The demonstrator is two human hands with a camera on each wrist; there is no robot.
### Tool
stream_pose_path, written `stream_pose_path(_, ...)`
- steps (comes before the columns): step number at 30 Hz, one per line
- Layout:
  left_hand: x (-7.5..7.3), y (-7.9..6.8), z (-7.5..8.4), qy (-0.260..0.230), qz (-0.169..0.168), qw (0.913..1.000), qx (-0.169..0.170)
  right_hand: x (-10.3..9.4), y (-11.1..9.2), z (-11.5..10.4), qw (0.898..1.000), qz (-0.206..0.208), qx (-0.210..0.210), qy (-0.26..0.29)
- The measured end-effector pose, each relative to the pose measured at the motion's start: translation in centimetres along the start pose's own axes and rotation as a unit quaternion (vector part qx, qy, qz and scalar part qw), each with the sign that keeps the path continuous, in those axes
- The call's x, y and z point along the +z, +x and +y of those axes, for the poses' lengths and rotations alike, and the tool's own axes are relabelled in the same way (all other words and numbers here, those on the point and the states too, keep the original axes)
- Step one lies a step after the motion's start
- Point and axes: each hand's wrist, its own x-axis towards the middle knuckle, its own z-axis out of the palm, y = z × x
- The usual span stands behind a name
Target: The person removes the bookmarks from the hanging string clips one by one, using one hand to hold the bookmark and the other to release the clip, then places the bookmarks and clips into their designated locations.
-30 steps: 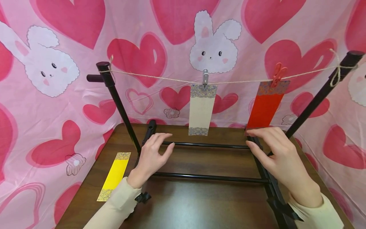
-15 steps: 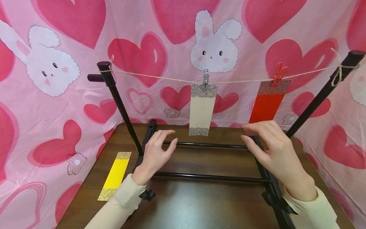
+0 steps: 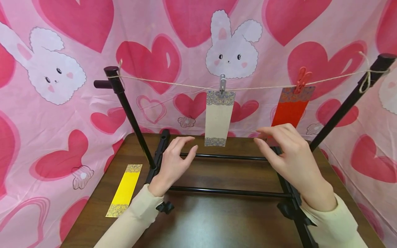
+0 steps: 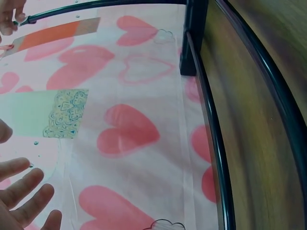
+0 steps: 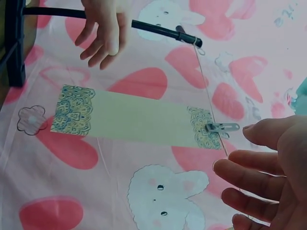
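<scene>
My left hand (image 3: pixel 175 162) hovers empty over the left part of the black frame, fingers gently bent and thumb apart. My right hand (image 3: pixel 288 162) is likewise empty, in front of the lower end of a red paper strip (image 3: pixel 286 113), which it partly hides. Between the two hands a cream paper strip (image 3: pixel 218 120) with patterned ends hangs from a string (image 3: pixel 173 83), pinned by a grey clothespin (image 3: pixel 222 84). A red clothespin (image 3: pixel 302 81) pins the red strip to the same string. In the right wrist view, fingers (image 5: pixel 254 177) spread near the grey clothespin without touching it.
A yellow paper strip (image 3: pixel 124 189) with patterned ends lies on the brown wooden table (image 3: pixel 217 224), left of the frame. Two slanted black posts (image 3: pixel 133 124) carry the string, and black crossbars (image 3: pixel 229 191) run between the frame's sides. A pink printed cloth (image 3: pixel 149 20) hangs behind.
Both hands have risen slightly and drawn inward, the left to the right and the right to the left, nearing the cream strip. Strips and clothespins have stayed in place.
</scene>
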Motion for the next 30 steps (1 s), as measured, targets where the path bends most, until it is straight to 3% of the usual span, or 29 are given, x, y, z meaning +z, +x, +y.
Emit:
stream_pose_path(8,0.5,0.9,0.3,-0.045,0.003,0.9989,-0.010,0.1,1.9,-0.2,1.000,-0.027,0.002,-0.009)
stream_pose_path(18,1.0,1.9,0.9,-0.118,0.000,0.9925,-0.033,0.7,3.7,-0.3,1.000,-0.006,-0.015,0.012)
stream_pose_path(30,1.1,2.6,1.5,-0.153,-0.010,0.9870,-0.048,1.1,5.8,-1.4,1.000,0.011,0.012,0.001)
